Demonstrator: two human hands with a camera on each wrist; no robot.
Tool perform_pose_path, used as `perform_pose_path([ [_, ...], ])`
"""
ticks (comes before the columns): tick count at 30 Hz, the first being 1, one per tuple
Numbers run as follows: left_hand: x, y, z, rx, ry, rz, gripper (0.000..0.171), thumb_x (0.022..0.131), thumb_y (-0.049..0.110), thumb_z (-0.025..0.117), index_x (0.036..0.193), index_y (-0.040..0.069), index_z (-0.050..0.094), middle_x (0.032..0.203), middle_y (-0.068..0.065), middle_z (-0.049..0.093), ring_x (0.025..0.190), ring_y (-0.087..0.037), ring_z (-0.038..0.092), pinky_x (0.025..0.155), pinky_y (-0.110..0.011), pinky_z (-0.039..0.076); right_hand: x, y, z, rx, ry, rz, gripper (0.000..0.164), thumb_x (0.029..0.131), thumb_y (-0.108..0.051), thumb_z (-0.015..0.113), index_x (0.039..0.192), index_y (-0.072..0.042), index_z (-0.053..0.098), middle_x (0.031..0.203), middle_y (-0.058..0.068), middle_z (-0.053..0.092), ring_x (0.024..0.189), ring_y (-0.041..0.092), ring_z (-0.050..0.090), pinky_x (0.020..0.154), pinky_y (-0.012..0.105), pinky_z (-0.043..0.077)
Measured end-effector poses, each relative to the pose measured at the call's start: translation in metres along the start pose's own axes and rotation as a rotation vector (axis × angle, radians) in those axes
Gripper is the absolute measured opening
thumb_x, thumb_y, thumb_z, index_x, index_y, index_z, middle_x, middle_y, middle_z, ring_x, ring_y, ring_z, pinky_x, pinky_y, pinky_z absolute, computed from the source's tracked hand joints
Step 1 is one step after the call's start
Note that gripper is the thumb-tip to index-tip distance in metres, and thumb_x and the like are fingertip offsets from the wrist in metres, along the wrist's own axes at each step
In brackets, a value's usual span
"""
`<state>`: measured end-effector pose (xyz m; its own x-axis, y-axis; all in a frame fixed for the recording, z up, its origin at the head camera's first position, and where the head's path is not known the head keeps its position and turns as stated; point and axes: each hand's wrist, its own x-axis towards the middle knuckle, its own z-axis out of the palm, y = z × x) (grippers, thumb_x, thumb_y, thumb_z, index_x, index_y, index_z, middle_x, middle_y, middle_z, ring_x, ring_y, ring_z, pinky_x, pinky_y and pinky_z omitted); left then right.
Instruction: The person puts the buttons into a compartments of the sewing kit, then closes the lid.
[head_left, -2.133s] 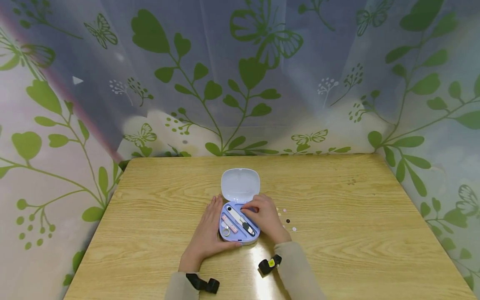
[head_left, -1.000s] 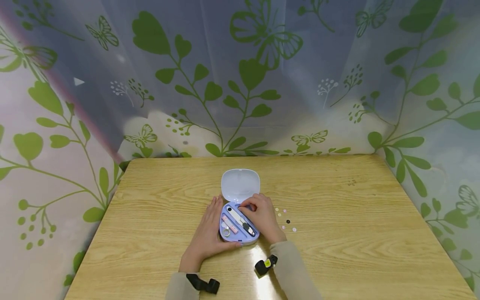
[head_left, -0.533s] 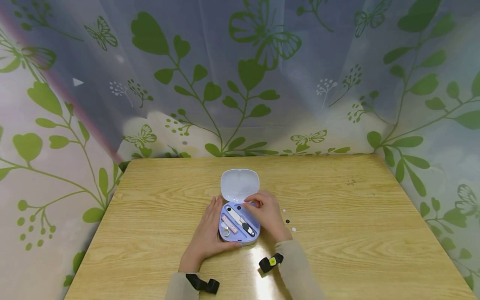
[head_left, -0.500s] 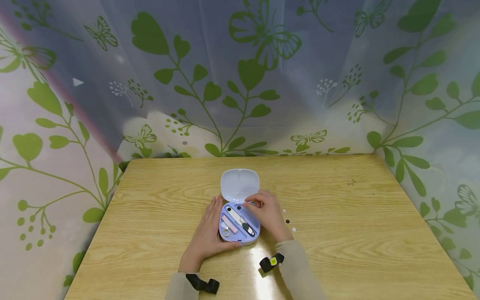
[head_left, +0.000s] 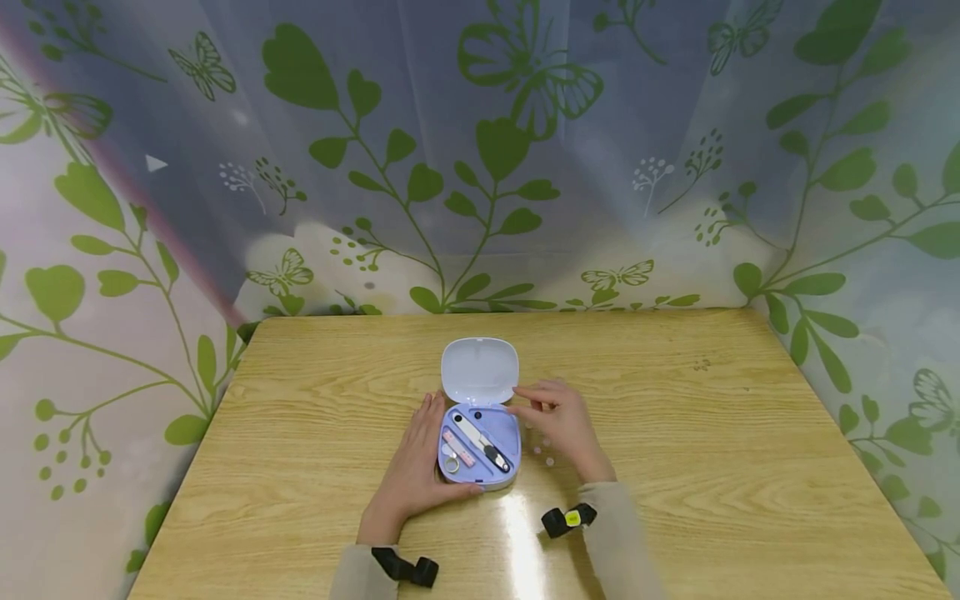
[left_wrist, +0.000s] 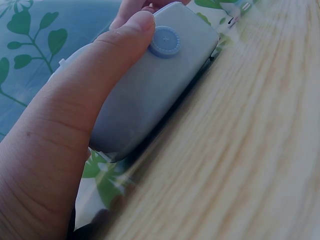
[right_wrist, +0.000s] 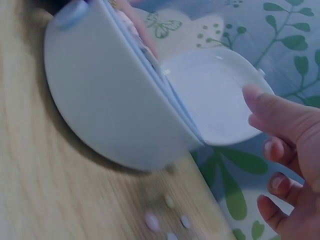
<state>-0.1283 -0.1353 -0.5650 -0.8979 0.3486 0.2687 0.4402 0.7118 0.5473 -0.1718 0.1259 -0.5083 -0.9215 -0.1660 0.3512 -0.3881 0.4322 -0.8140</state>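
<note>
An open sewing box (head_left: 480, 481), pale blue inside, stands at mid-table with its white lid (head_left: 480, 371) tipped back. My left hand (head_left: 412, 467) holds its near-left side, fingers along the left wall. In the left wrist view, the thumb lies across the front beside the round blue catch (left_wrist: 166, 42). A black button (head_left: 477, 415) sits in the back compartment. A slim white tool with a black end (head_left: 480, 442) lies diagonally, beside a pink strip (head_left: 459, 447) and a silver ring (head_left: 452, 463). My right hand (head_left: 558, 417) hovers at the box's right edge, thumb and forefinger apart, nothing visible between them.
Small loose buttons (head_left: 550, 461) lie on the wooden table (head_left: 712, 467) right of the box, partly under the right hand. The right wrist view shows a pink button (right_wrist: 151, 222) among them. A leaf-patterned curtain (head_left: 480, 208) closes off the table's back edge.
My right hand has drawn back rightward from the box, its fingers spreading, so the right compartment shows. The black button in the back compartment has come into sight. The left hand has kept its place.
</note>
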Motion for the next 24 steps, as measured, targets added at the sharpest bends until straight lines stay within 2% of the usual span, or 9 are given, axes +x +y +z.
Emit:
perform_pose_path([
  [5,0.000,0.001,0.000,-0.004,0.000,-0.003,0.138,0.063,0.083,0.069,0.160,0.007,0.007,0.166,-0.007,0.010,0.153,-0.022,0.004,0.124,-0.038,0.008,-0.003,0.007,-0.013,-0.007,0.027,0.018,0.029,0.077,-0.016,0.086,0.104,-0.007,0.079,0.062,-0.008,0.052,0.069,0.022,0.044,0.061,0.025,0.035],
  [9,0.000,0.001,-0.001,0.003,0.005,0.005,0.138,0.063,0.083,0.069,0.160,0.006,0.008,0.166,-0.009,0.010,0.153,-0.024,0.005,0.124,-0.038,0.008,-0.006,0.013,-0.022,0.008,0.050,0.037,0.029,0.077,-0.014,0.086,0.104,-0.006,0.079,0.062,-0.005,0.048,0.069,0.023,0.042,0.061,0.024,0.033],
  [16,-0.001,0.000,-0.001,0.006,0.011,0.011,0.138,0.064,0.083,0.069,0.159,0.005,0.009,0.166,-0.009,0.010,0.152,-0.025,0.006,0.124,-0.038,0.008,-0.014,0.026,-0.032,0.051,0.050,0.076,0.033,0.075,-0.017,0.088,0.105,-0.006,0.079,0.061,0.000,0.040,0.065,0.016,0.035,0.066,0.027,0.032],
  [24,-0.001,-0.001,0.001,0.002,0.002,-0.002,0.138,0.063,0.084,0.068,0.160,0.007,0.007,0.167,-0.007,0.008,0.153,-0.023,0.004,0.124,-0.036,0.007,-0.023,0.042,-0.039,0.066,0.020,0.210,0.037,0.076,-0.023,0.087,0.108,-0.009,0.078,0.074,0.005,0.049,0.075,0.018,0.042,0.064,0.025,0.038],
])
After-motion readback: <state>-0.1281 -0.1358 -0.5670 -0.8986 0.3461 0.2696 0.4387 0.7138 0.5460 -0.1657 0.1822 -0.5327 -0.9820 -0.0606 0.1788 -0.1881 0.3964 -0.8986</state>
